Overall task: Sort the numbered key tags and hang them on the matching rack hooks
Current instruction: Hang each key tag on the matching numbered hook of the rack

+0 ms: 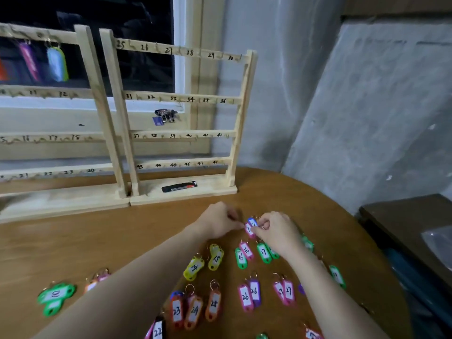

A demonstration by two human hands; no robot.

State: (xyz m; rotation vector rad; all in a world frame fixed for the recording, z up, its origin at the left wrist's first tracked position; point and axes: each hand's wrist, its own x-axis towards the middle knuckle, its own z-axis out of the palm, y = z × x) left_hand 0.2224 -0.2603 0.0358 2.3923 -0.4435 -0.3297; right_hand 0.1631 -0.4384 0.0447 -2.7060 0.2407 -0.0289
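Two wooden racks stand at the back of the table: the right rack carries hooks numbered 25 to 48, the left rack lower numbers. Purple and blue-green tags hang on the left rack's top rail. Several coloured numbered tags lie on the table, among them yellow 14, green 17 and orange 25. My right hand pinches a blue tag and a pink tag just above the table. My left hand sits with curled fingers right beside those tags, its fingertip at the pink one.
A black marker lies on the right rack's base. A bunch of keys sits on the sill behind the rack. The round wooden table ends at the right, where a dark box stands lower down. Green tags lie at the near left.
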